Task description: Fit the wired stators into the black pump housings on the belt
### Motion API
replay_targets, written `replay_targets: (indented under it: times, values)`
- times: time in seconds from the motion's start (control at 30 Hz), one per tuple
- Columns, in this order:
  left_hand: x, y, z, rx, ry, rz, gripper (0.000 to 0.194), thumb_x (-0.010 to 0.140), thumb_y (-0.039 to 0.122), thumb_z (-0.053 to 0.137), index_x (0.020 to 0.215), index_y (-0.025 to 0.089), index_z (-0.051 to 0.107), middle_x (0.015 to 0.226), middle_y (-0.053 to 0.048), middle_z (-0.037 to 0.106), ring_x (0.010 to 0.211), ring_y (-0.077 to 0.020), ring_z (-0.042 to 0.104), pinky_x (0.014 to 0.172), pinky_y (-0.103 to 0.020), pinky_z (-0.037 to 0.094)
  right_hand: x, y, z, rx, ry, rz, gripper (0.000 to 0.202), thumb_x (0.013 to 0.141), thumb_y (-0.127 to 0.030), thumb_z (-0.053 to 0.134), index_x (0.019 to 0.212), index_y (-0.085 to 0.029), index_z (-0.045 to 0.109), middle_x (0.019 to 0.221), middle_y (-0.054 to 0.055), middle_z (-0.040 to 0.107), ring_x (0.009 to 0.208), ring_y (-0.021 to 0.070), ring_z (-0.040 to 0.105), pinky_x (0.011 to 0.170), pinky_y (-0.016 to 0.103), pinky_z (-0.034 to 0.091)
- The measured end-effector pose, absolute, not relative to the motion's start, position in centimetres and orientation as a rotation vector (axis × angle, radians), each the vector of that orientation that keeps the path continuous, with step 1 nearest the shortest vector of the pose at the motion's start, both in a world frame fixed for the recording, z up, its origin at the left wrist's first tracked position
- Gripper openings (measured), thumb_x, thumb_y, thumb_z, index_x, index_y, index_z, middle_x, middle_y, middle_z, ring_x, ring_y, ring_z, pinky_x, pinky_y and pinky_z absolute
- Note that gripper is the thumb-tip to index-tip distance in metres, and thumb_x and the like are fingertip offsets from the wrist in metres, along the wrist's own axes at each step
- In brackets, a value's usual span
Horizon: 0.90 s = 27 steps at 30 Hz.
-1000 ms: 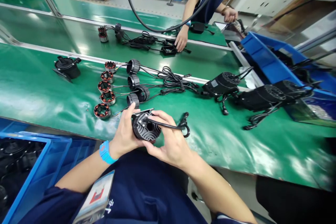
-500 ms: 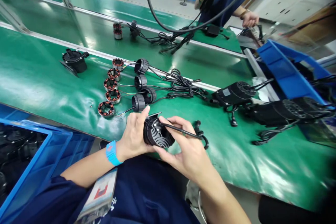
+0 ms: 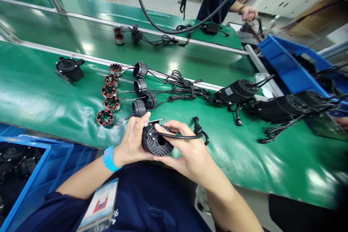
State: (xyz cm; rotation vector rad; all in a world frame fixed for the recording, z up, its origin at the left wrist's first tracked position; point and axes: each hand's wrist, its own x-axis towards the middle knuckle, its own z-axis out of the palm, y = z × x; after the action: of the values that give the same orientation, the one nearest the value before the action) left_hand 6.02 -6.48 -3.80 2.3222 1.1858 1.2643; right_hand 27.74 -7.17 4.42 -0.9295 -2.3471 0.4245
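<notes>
1. The left hand (image 3: 132, 141) is curled about the left side of a round black housing (image 3: 153, 147), pressed against it.
2. The right hand (image 3: 189, 148) grips the housing's other side between thumb and fingers, a fingertip lying on the ridged face near the cable's entry.
3. The housing, tilted with that face and its dark central hole in view, is to the right of the row of wound rings (image 3: 108, 95) and nearer the wearer.
4. Its black cable (image 3: 181, 136) passes over the right hand, further right of the row, towards a black plug.
5. The row has five rings, copper-coloured windings showing, on a green bench (image 3: 231, 148).
6. Just right of the row stand four black collars (image 3: 140, 86), and past them coiled black leads (image 3: 181, 83).
7. Left of the row sits a black pump-like unit (image 3: 71, 69).
8. Well right of it lie black motor units (image 3: 236, 92), with a blue bin (image 3: 282, 50) beyond.
9. Left of the row, nearer the wearer, is a blue crate (image 3: 29, 174) of dark parts.
10. Across the bench, right of the row, a co-worker's hand (image 3: 249, 13) is closed; its contents I cannot tell.
</notes>
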Motion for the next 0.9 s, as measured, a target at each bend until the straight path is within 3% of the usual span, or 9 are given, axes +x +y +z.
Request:
replay_targets:
  times: [0.13,0.33,0.47,0.63,0.77,0.83,0.9]
  values:
    - [5.7,-6.0,-3.4,2.368,1.125,1.194,0.122,0.078,0.078,0.068,0.164,0.022,0.001,0.125,-0.017,0.050,0.102,-0.0296,0.054,0.089,-0.050,0.054,28.5,-6.6,4.7,-0.891,-2.398,0.491,0.068,0.087,-0.038,0.079,0.146,-0.019,0.054,0.135,0.016,0.055,0.130,0.0280,0.056,0.110,0.042,0.052]
    - [6.6,-6.5,-2.8,2.266,1.200,1.237,0.109,0.083,0.085,0.050,0.164,0.022,0.010,0.116,-0.014,0.050,0.099,-0.0281,0.054,0.087,-0.048,0.054,27.3,-7.4,3.1,-1.020,-2.182,0.340,0.074,0.084,-0.044,0.081,0.147,-0.017,0.052,0.122,0.017,0.059,0.113,0.0277,0.063,0.095,0.043,0.061]
    - [6.9,-7.0,-3.3,2.156,1.298,1.279,0.104,0.086,0.081,0.052,0.163,0.023,0.014,0.111,-0.012,0.049,0.097,-0.0268,0.054,0.085,-0.046,0.054,25.9,-8.1,1.5,-1.088,-2.096,0.222,0.077,0.083,-0.050,0.081,0.147,-0.018,0.053,0.115,0.017,0.064,0.105,0.0295,0.066,0.087,0.044,0.065]
    - [6.0,-6.4,-4.2,2.199,1.134,1.433,0.090,0.087,0.069,0.065,0.157,0.029,0.026,0.123,-0.013,0.048,0.109,-0.0272,0.053,0.089,-0.044,0.055,24.8,-7.4,0.2,-1.064,-2.108,0.092,0.087,0.084,-0.054,0.078,0.156,-0.020,0.043,0.129,0.017,0.068,0.115,0.0320,0.065,0.096,0.048,0.062]
    - [5.7,-5.9,-4.5,2.162,1.125,1.550,0.068,0.077,0.049,0.086,0.129,0.031,0.046,0.132,-0.011,0.046,0.121,-0.0284,0.053,0.093,-0.047,0.056,25.0,-7.5,0.0,-0.963,-2.175,0.097,0.096,0.086,-0.060,0.073,0.160,-0.013,0.033,0.137,0.021,0.064,0.129,0.0336,0.060,0.107,0.052,0.056]
    - [5.6,-5.9,-4.5,2.120,1.131,1.546,0.068,0.072,0.041,0.091,0.121,0.029,0.046,0.133,-0.011,0.047,0.122,-0.0289,0.054,0.094,-0.050,0.056,25.7,-8.7,0.2,-0.933,-2.189,0.086,0.095,0.089,-0.052,0.074,0.161,-0.010,0.029,0.139,0.023,0.063,0.132,0.0341,0.059,0.108,0.051,0.056]
    - [5.2,-6.0,-4.7,2.114,1.118,1.533,0.071,0.068,0.036,0.093,0.120,0.028,0.045,0.134,-0.012,0.048,0.123,-0.0297,0.055,0.094,-0.052,0.055,26.9,-10.1,0.5,-0.870,-2.188,0.056,0.084,0.091,-0.037,0.075,0.160,-0.013,0.033,0.129,0.017,0.070,0.124,0.0304,0.067,0.102,0.044,0.061]
